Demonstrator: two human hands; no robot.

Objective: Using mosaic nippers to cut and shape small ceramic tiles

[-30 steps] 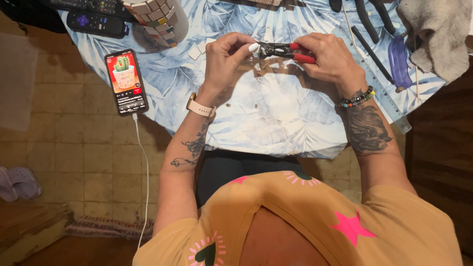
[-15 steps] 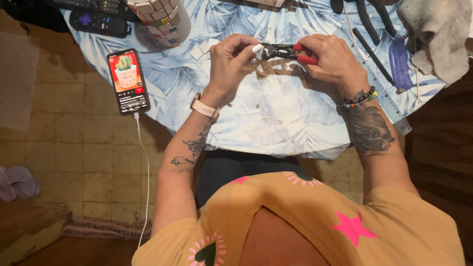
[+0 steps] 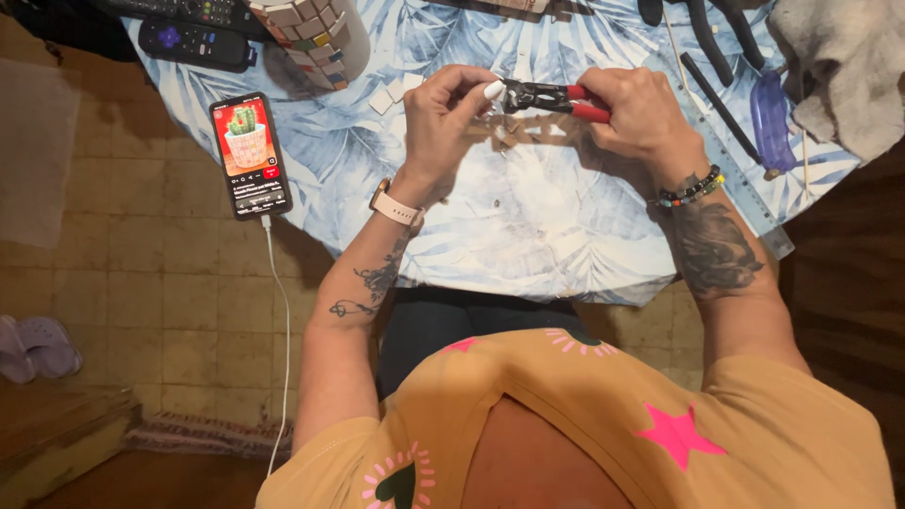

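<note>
My right hand (image 3: 641,113) is clenched on the red nippers (image 3: 551,96) above the table (image 3: 528,236), my left hand (image 3: 452,118) pinching what looks like 1 small tile at their tip; I'm mid-cut, so next needs a steady squeeze.

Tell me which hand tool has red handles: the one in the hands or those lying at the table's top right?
The red-handled pliers, gripped by the right hand with the left hand at its jaws. The black-handled tools lying at top right show no red.
</note>
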